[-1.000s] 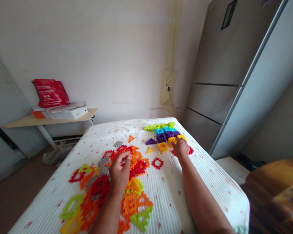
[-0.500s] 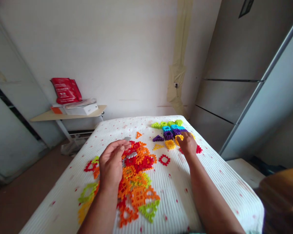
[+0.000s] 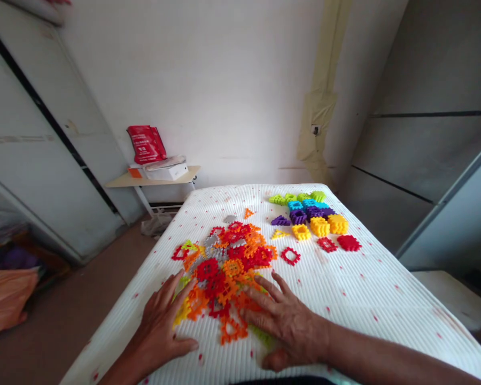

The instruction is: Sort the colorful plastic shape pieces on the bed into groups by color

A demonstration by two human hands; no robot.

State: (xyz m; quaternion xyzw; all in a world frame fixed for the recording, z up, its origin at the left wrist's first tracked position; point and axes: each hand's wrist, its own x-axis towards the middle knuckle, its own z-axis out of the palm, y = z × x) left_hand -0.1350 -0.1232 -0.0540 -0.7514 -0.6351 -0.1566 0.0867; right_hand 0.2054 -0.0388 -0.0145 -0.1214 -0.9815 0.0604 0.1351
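Observation:
A loose heap of notched plastic building pieces (image 3: 224, 267) in red, orange, grey, yellow and green lies on the white quilted cover (image 3: 344, 321). At its near left edge is my left hand (image 3: 160, 321), fingers spread, with a few yellow and green pieces beside the fingertips. Over the near right side of the heap my right hand (image 3: 284, 321) spreads its fingers, partly covering orange pieces and a green triangle piece (image 3: 262, 336). Neither hand grips anything. Just right of the heap lies a red square frame piece (image 3: 291, 255).
Stacks sorted by colour stand at the back right: green (image 3: 318, 196), blue (image 3: 295, 206), purple (image 3: 298, 216), yellow (image 3: 319, 226) and red (image 3: 349, 243). An orange triangle (image 3: 248, 213) lies behind the heap. A small side table (image 3: 124, 179) bears a red bag (image 3: 146, 144) and boxes.
My right hand has left the sorted stacks and come back left to the heap's near side. My left hand has drawn back toward me, its fingers spreading. The view has shifted left.

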